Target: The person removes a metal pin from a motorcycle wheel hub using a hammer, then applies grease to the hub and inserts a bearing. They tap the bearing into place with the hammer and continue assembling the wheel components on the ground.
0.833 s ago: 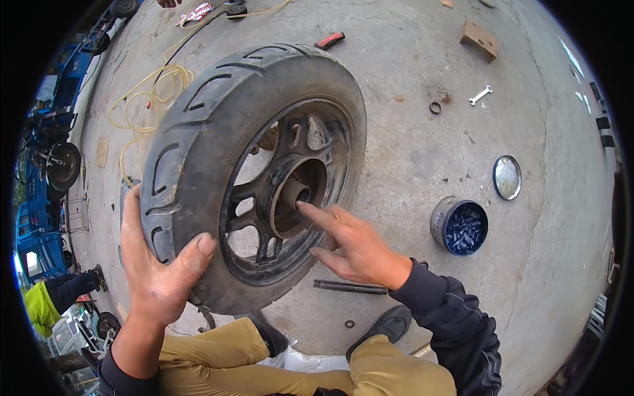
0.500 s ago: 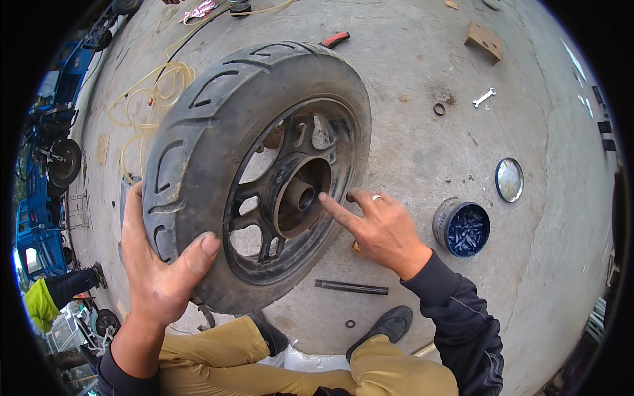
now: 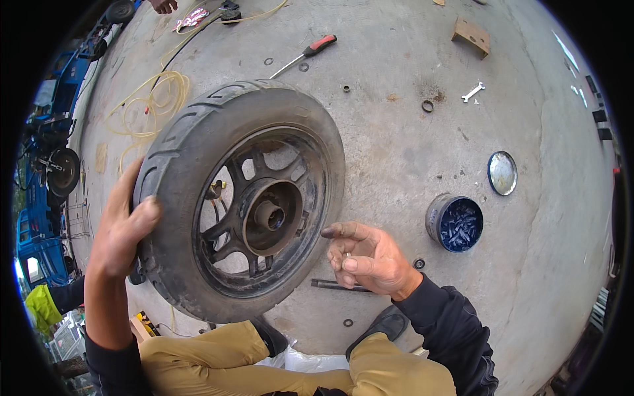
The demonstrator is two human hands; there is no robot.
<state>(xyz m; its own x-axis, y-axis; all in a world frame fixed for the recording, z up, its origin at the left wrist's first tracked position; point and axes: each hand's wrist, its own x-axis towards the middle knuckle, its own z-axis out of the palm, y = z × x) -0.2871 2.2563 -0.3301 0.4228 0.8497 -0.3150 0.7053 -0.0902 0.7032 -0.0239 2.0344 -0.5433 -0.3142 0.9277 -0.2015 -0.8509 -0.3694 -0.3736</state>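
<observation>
A motorcycle wheel (image 3: 173, 231) with a worn black tyre stands tilted in front of me, its spoked rim and hollow hub (image 3: 271, 218) facing right. My left hand (image 3: 119, 231) grips the tyre's left side, thumb over the tread and fingers partly hidden behind it. Just off the wheel's right edge is my right hand (image 3: 371, 261), turned partly palm up. Its index finger reaches toward the rim, the other fingers curl loosely, and no object shows in it. A dark metal rod (image 3: 323, 284) lies on the floor, partly behind that hand.
To the right stand an open tin of dark blue grease (image 3: 462, 226) and its round lid (image 3: 502, 173). Beyond the wheel lie a red-handled screwdriver (image 3: 319, 45), a wrench (image 3: 473, 92), a metal bracket (image 3: 471, 38), several small rings and a coiled yellow hose (image 3: 155, 99). Another person's hand (image 3: 164, 6) shows at the top.
The wheel has shifted left and its face has turned more toward me. My right hand has drawn back from the hub, where its index finger pointed, and has rolled over. The screwdriver's shaft is now uncovered.
</observation>
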